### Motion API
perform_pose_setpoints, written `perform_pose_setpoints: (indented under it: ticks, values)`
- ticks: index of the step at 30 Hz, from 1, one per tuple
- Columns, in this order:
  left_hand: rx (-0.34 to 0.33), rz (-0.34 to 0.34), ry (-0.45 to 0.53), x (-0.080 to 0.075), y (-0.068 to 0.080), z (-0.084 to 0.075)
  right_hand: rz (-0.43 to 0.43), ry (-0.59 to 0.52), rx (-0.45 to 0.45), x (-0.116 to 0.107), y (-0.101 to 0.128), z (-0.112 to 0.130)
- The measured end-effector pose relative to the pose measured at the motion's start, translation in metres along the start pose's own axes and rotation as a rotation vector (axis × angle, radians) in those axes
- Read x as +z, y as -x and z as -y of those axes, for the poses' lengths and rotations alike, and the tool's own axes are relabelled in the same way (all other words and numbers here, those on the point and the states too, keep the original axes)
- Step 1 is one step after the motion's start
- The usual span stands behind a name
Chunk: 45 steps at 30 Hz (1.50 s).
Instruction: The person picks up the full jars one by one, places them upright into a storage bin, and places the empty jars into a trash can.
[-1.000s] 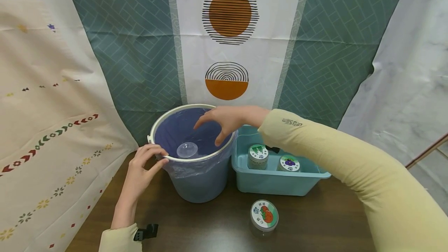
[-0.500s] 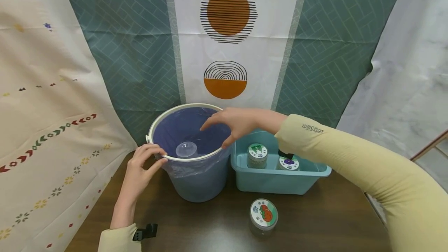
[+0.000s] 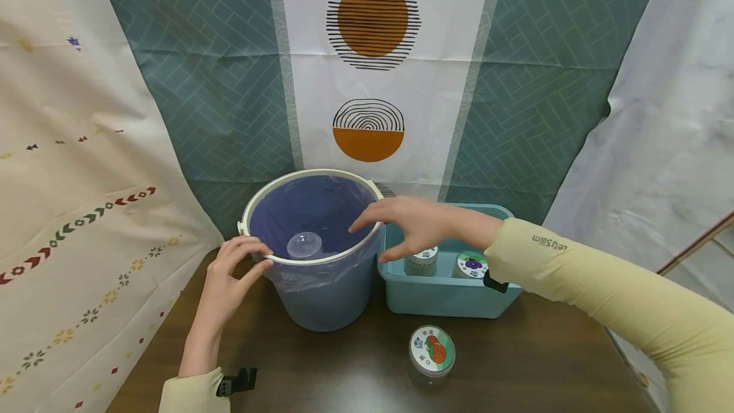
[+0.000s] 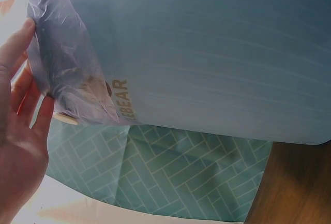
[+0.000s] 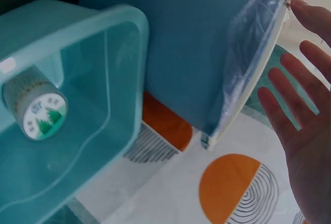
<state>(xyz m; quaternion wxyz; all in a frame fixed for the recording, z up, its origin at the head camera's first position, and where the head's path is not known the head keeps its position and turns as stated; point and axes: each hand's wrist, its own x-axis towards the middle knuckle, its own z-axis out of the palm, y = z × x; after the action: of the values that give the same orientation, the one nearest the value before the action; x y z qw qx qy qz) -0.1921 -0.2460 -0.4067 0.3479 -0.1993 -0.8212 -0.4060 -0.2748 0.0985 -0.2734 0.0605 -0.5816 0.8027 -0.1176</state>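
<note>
A blue trash can (image 3: 329, 301) with a cream rim and a plastic liner bag stands upright at the left. On its near-left rim my left hand (image 3: 232, 276) pinches the edge and liner between thumb and fingers; the left wrist view shows the bunched liner bag (image 4: 72, 58) there. Inside the can lies a round clear plastic piece (image 3: 304, 245). My right hand (image 3: 415, 225) holds nothing, its fingers spread, over the gap between the can's right rim and a teal plastic bin (image 3: 441, 301). In the right wrist view the fingers point toward the can's rim.
In the teal bin stand a jar with a green leaf label (image 3: 421, 266) and a jar with a purple label (image 3: 471, 265). A lidded jar with a tomato label (image 3: 432, 352) stands on the dark wooden table (image 3: 344, 375). Patterned cloths hang behind.
My right hand has drawn back to the right and nearer, from over the can's opening to beside its right rim. My left hand stays on the rim.
</note>
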Motion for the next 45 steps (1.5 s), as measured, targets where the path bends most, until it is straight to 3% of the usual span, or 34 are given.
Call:
perform_pose_setpoints:
  ticks: [17,33,45]
  values:
    - [-0.04,0.021,-0.008,0.0,0.0,-0.001,-0.018,-0.019,0.058,0.051,0.059,-0.001]
    - [-0.015,0.007,-0.002,0.001,0.001,0.001,-0.052,-0.051,0.069,0.113,0.089,-0.01]
    - [-0.033,0.011,0.008,0.0,0.0,-0.001,0.018,-0.125,0.145,0.157,0.102,-0.015]
